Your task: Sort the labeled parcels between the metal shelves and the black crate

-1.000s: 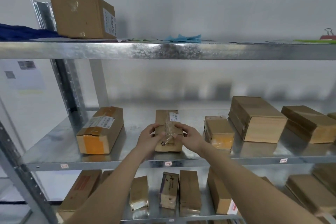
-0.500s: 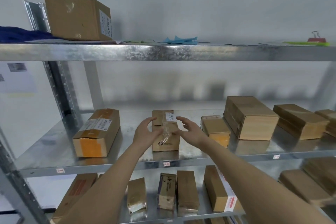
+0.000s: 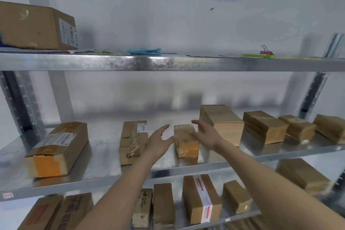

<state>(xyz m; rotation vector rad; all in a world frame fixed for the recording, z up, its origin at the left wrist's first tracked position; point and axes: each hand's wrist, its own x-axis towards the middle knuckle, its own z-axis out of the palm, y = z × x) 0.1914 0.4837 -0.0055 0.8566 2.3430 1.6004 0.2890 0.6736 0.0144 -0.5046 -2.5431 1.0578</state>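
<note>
A small brown parcel (image 3: 186, 141) with an orange-taped end lies on the middle metal shelf (image 3: 104, 172). My left hand (image 3: 158, 141) hovers open at its left side and my right hand (image 3: 206, 134) hovers open at its right side; neither grips it. Left of my left hand sits the taped brown parcel (image 3: 133, 141) with a white label, resting on the shelf untouched. A longer parcel (image 3: 59, 147) with an orange end and a large label lies further left. No black crate is in view.
Several plain brown parcels (image 3: 265, 126) line the middle shelf to the right, a tall one (image 3: 221, 121) close behind my right hand. More parcels (image 3: 201, 199) fill the lower shelf. A big carton (image 3: 37, 26), a blue cloth (image 3: 144, 51) and a binder clip (image 3: 266, 52) sit on top.
Both hands let go of the taped labelled parcel and moved right, now flanking the small orange-ended parcel. The view has swung to the right.
</note>
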